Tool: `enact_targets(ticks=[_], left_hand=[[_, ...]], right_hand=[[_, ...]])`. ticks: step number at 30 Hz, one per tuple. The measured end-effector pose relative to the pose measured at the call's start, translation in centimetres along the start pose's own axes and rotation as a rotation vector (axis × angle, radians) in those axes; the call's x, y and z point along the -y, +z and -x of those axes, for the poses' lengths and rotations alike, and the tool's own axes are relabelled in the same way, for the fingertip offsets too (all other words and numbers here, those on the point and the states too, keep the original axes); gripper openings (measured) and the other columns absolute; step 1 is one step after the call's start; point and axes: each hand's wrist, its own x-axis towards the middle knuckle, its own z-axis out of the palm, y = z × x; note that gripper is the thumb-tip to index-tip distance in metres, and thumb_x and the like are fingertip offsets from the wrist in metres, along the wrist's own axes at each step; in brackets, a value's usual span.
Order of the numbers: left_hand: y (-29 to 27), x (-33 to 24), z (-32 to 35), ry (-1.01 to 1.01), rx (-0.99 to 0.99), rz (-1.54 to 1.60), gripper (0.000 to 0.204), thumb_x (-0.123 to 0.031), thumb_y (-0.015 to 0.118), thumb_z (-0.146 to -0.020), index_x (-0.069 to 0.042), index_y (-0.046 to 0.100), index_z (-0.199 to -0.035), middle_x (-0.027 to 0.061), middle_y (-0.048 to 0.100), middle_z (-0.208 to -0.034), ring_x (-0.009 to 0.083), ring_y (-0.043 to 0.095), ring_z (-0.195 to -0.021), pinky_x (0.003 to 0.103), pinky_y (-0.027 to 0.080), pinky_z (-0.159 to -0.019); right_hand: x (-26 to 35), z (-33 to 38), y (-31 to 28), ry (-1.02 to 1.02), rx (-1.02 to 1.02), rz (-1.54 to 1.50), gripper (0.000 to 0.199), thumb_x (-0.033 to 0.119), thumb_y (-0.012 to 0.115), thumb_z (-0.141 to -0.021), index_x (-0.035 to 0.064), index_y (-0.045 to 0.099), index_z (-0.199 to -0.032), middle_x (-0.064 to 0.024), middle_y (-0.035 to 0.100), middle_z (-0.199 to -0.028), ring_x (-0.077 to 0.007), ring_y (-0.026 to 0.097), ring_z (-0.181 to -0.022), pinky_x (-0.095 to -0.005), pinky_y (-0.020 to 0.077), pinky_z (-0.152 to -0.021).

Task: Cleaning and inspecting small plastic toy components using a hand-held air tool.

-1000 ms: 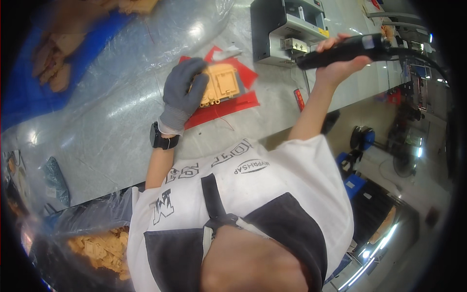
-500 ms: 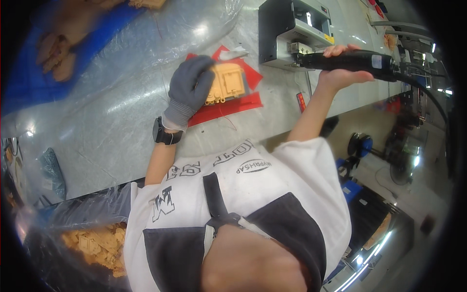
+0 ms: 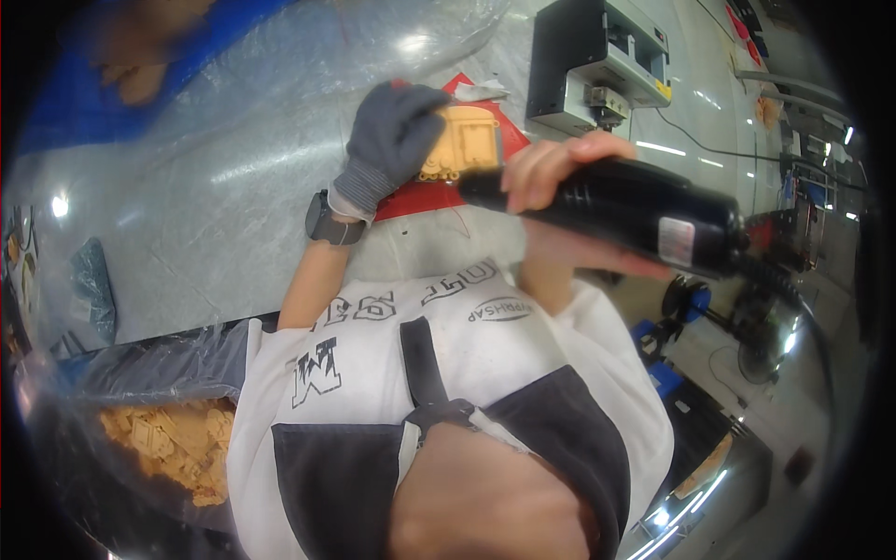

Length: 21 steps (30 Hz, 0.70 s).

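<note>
While the person's gloved left grip (image 3: 397, 126) curls over the left end of an orange plastic part (image 3: 469, 137), the bare right grip (image 3: 560, 177) is wrapped around a thick black handheld tool (image 3: 644, 210). With twelve o'clock at the top of the view, the part lies at three o'clock from the left grip, pressed against its thumb; the other grey fingertips are partly hidden, but the grip is mostly closed on that end. From the right grip, the part sits at about ten o'clock. The tool's narrow tip is at the part's six o'clock edge, just beside a row of small rings; whether the two touch cannot be told. The tool's body slants away toward four o'clock, ending in a dark cable.

Under the part, red sheeting (image 3: 406, 199) lies on a grey surface (image 3: 252, 196). A crumpled white scrap (image 3: 481, 91) is near the part at one o'clock, and a black-and-silver machine (image 3: 597, 65) stands at two o'clock. Well apart, at about half past seven, more orange pieces (image 3: 177, 448) lie heaped beside the person. A black wristwatch (image 3: 333, 219) circles the left wrist.
</note>
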Motion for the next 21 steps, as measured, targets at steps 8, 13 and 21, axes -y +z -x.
enact_targets(ticks=[8,13,21], left_hand=[[-0.1,0.3,0.2,-0.037,-0.003,0.008,0.018,-0.014,0.058,-0.07,-0.008,0.061,-0.088,0.0089,0.061,-0.081,0.0277,0.054,-0.075,0.036,0.042,-0.072],[-0.3,0.3,-0.1,-0.035,-0.006,0.012,0.019,-0.015,0.059,-0.07,-0.009,0.061,-0.087,0.008,0.06,-0.081,0.0268,0.054,-0.073,0.036,0.043,-0.07],[-0.5,0.5,0.1,-0.04,0.025,0.022,0.02,-0.016,0.059,-0.071,-0.009,0.061,-0.089,0.008,0.06,-0.084,0.0269,0.054,-0.074,0.036,0.042,-0.072]], right_hand=[[-2.4,0.1,0.5,0.027,0.027,-0.025,0.102,0.08,0.056,-0.046,-0.0081,0.04,-0.095,-0.013,0.053,-0.059,-0.0202,0.053,-0.047,-0.0269,0.0453,-0.044],[-3.7,-0.4,-0.2,0.046,0.203,0.052,0.092,0.082,0.047,-0.053,-0.003,0.042,-0.09,-0.012,0.05,-0.058,-0.0219,0.05,-0.045,-0.032,0.0435,-0.045],[-4.2,-0.3,0.4,0.09,0.175,0.041,0.092,0.08,0.05,-0.053,-0.0043,0.043,-0.089,-0.0134,0.051,-0.058,-0.023,0.051,-0.047,-0.032,0.0443,-0.046]])
